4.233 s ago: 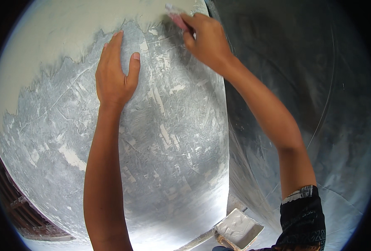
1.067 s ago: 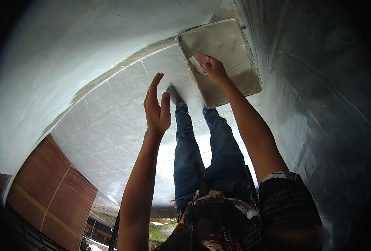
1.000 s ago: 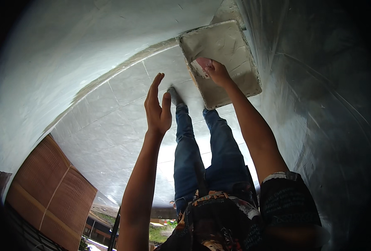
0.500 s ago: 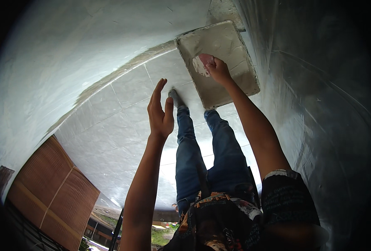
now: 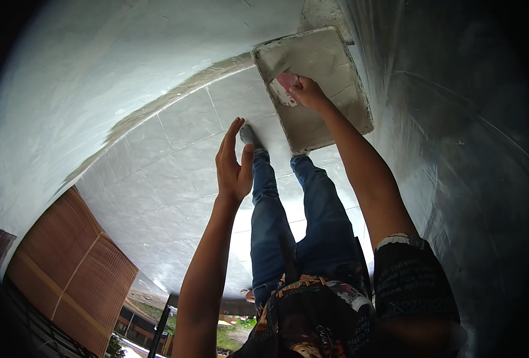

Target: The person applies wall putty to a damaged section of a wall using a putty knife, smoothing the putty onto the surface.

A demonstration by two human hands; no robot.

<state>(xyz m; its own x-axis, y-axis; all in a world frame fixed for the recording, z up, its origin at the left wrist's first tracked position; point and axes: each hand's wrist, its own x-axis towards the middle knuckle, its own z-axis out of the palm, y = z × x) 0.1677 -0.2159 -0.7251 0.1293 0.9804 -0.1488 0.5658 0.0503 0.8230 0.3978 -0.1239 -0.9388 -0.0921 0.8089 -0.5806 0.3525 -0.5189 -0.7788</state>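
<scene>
My right hand [image 5: 310, 94] grips a flat pinkish-red scraper [image 5: 288, 80] over the left part of a large rectangular tray [image 5: 369, 116]. Wet grey plaster [image 5: 335, 67] is spread across the tray's bottom. Beside the scraper's blade lies a paler, whitish patch; how far the blade touches the plaster I cannot tell. Held up in the air to the left of the tray, my left hand [image 5: 233, 170] is empty, its fingers straight and close together and its thumb apart.
A pale plastered wall [image 5: 133, 65] curves along the left, and a darker grey wall [image 5: 443, 155] rises on the right. Between them runs a tiled floor [image 5: 175, 158]. My legs [image 5: 270, 221] stand just below the tray. A brown woven blind [image 5: 76, 274] hangs at the lower left.
My right hand and the scraper have shifted slightly left, toward the tray's left edge. My left hand has drifted a little to the right, still stretched out.
</scene>
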